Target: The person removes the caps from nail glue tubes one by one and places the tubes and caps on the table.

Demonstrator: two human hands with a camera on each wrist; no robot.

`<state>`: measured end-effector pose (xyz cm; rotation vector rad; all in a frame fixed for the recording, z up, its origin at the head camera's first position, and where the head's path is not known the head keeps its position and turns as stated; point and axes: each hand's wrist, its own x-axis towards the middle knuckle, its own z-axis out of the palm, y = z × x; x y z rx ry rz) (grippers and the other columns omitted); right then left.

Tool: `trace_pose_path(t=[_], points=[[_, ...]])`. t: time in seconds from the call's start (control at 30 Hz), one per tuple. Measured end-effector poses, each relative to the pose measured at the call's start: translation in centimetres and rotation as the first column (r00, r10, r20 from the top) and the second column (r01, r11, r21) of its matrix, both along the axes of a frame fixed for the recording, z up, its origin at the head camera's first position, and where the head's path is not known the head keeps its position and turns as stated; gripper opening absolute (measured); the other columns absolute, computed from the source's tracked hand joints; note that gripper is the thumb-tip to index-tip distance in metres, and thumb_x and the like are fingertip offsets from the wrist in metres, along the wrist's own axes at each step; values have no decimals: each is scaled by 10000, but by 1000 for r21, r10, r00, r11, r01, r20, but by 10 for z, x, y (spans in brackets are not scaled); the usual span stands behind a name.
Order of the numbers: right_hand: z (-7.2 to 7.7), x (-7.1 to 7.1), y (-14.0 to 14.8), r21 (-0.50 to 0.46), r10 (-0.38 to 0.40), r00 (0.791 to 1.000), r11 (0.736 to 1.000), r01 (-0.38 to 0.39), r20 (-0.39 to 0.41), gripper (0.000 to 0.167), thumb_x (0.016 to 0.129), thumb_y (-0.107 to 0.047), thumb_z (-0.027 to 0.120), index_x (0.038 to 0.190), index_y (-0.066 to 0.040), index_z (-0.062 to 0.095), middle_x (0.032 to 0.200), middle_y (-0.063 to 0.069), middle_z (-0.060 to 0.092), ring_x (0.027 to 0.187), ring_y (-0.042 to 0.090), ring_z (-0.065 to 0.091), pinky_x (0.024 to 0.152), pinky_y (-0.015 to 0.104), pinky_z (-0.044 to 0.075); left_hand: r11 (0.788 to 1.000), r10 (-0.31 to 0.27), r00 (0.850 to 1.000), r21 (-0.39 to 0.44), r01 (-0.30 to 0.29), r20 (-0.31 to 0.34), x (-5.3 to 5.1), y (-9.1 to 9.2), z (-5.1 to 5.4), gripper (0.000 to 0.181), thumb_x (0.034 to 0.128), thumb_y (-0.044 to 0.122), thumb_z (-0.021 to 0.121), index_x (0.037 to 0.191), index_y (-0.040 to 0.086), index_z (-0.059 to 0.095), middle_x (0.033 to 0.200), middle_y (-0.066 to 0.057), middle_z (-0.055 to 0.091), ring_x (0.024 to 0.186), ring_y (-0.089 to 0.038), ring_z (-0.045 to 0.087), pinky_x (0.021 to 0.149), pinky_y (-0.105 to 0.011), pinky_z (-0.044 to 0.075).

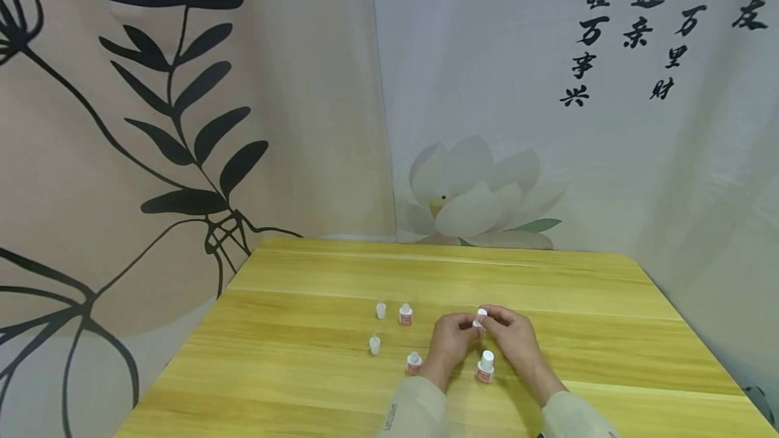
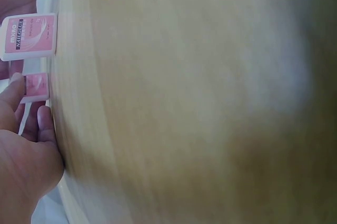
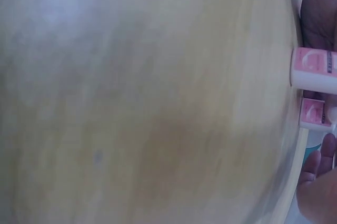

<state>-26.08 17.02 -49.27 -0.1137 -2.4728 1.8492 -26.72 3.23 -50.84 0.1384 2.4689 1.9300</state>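
Head view: nearest, a capped nail-glue bottle (image 1: 485, 368) stood upright between the forearms, apparently within easy reach. An uncapped bottle (image 1: 414, 363) stood just beside the left wrist; farther out, a loose cap (image 1: 374, 346) rested stem-up, likely keeping its tip off the tabletop (image 1: 292, 384). Beyond, the left hand (image 1: 452, 338) pinched a small bottle (image 2: 37, 87) low between its fingers, presumably to steady it, while the right hand (image 1: 512, 336) had fingertips pinching its white cap (image 1: 482, 313). Farthest stood a second uncapped bottle (image 1: 406, 316) and stem-up cap (image 1: 381, 311), apart from the hands.
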Motion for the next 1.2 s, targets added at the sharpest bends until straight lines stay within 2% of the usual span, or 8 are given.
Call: trace_pose_path(t=[0.2, 0.4, 0.53, 0.7, 0.9, 1.2], points=[[-2, 0, 0, -4, 3, 1000, 1000, -3, 3, 448, 919, -254, 725, 1279, -15, 609, 1169, 99, 644, 1052, 196, 570, 858, 251, 477, 1000, -5, 1000, -1, 5, -2, 0, 0, -3, 92, 855, 64, 751, 941, 85, 773, 868, 34, 721, 824, -75, 630, 778, -255, 534], [-4, -3, -1, 0, -28, 1000, 1000, 28, -7, 300, 903, -215, 745, 1117, -24, 660, 1039, 69, 679, 960, 173, 582, 805, 252, 481, 1000, -12, 1000, 27, 13, -16, 0, 0, -4, 87, 853, 50, 745, 935, 65, 771, 857, 11, 723, 804, -73, 627, 755, -246, 533], [-5, -3, -1, 7, -35, 999, 999, 36, -21, 254, 907, -195, 741, 1079, -21, 676, 1001, 61, 681, 932, 164, 578, 780, 246, 481, 1000, -14, 999, 27, 15, -29, 0, 0, -4, 87, 852, 48, 748, 935, 61, 771, 856, 18, 721, 808, -68, 625, 752, -239, 530], [-4, -3, -1, -8, -31, 999, 999, 31, -14, 249, 924, -190, 718, 1114, -34, 685, 1038, 64, 685, 967, 176, 581, 803, 252, 484, 999, -22, 999, 28, 23, -37, 0, -1, -2, 89, 853, 48, 747, 939, 58, 770, 860, 17, 721, 813, -70, 623, 764, -242, 528], [-4, -1, 1, -15, -11, 1000, 1000, 11, -8, 324, 929, -247, 710, 1172, -34, 685, 1094, 61, 689, 1007, 172, 582, 821, 253, 483, 999, -22, 999, 24, 23, -37, 0, -2, -1, 78, 852, 49, 747, 926, 59, 769, 862, 21, 721, 805, -60, 617, 757, -238, 523], [-2, 0, 0, -33, -14, 1000, 999, 14, 0, 347, 930, -239, 705, 1204, -28, 684, 1142, 80, 690, 1034, 161, 584, 833, 233, 482, 1000, -22, 1000, 18, 23, -18, 0, -1, 0, 78, 859, 58, 746, 930, 75, 771, 880, 13, 724, 816, -59, 618, 763, -236, 525]])
